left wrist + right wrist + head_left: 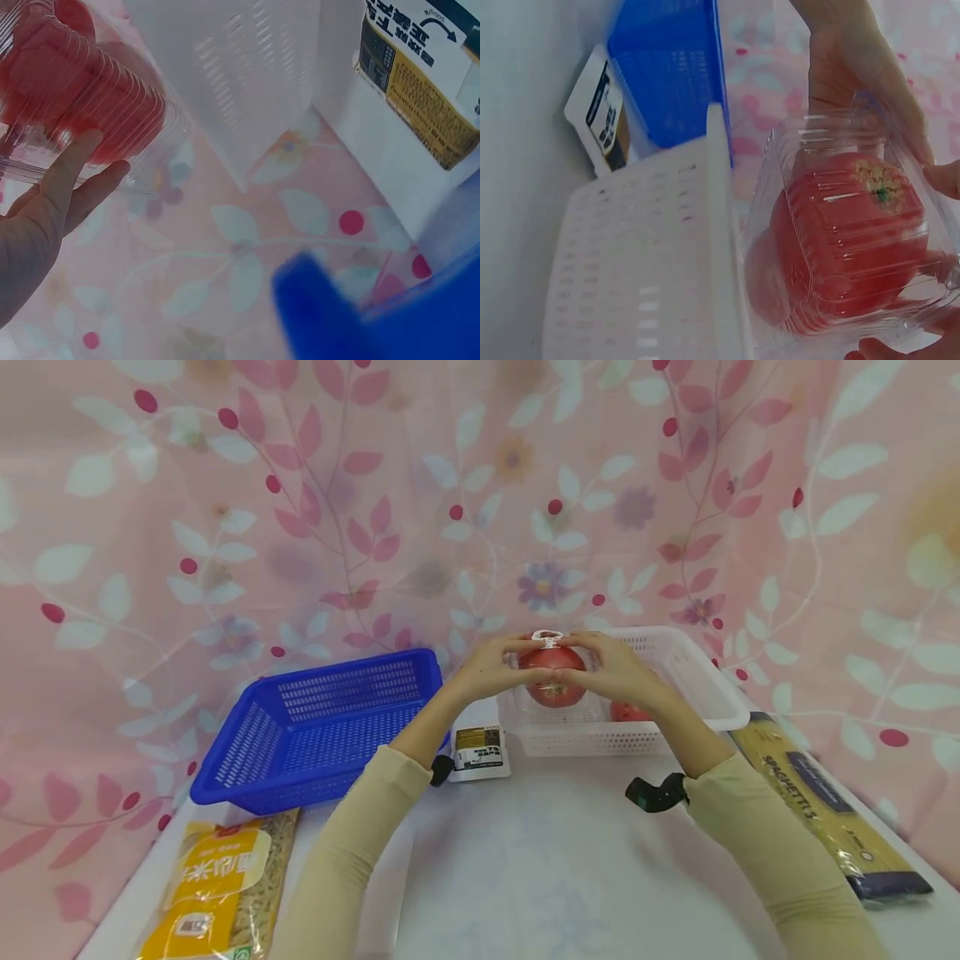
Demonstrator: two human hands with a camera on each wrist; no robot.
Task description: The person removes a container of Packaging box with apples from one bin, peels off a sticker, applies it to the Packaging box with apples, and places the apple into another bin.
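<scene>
Both hands hold a clear plastic clamshell box (776, 161) with large red tomatoes (855, 236) inside. My left hand (491, 670) grips one side, and my right hand (613, 670) the other; in the head view their thumbs meet in front of the box. The box is held up over the left part of a white perforated basket (592, 745). In the left wrist view, the left hand's fingers (71, 165) lie against the box's ridged wall. The right hand's fingers show at the box's edge in the right wrist view. Another red item (628, 712) shows in the white basket.
Left of the white basket stands a blue perforated basket (322, 739), with a small white, gold and black pouch (480, 753) between them. A yellow grain bag (217, 885) lies at the front left, a spaghetti pack (825, 810) at the right. A floral cloth (480, 485) hangs behind.
</scene>
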